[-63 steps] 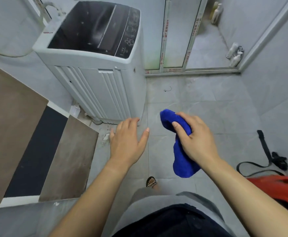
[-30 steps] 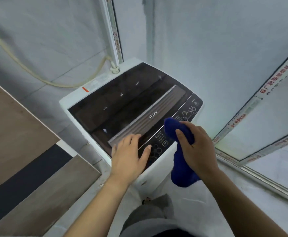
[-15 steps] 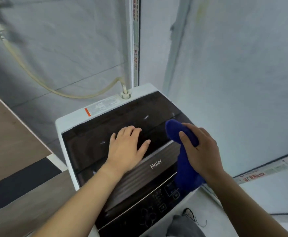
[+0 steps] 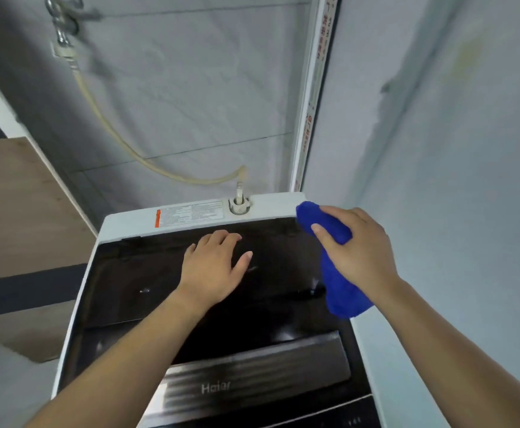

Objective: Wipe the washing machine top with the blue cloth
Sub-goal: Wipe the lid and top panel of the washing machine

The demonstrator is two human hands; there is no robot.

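Head view, item one: blue cloth (image 4: pixel 335 267), bunched into a thick roll in the clenched right hand (image 4: pixel 360 251), over the washing machine top (image 4: pixel 271 208) at its two o'clock corner. Judged soft, light and limp, with a plush nap unlikely to slip; best gripped mid-roll, as now. Colour a saturated blue, lower end hanging free. Left hand (image 4: pixel 212 267): released, fingers spread, palm down on the dark glossy lid (image 4: pixel 135 273). Beige hose (image 4: pixel 147 162) at twelve o'clock.
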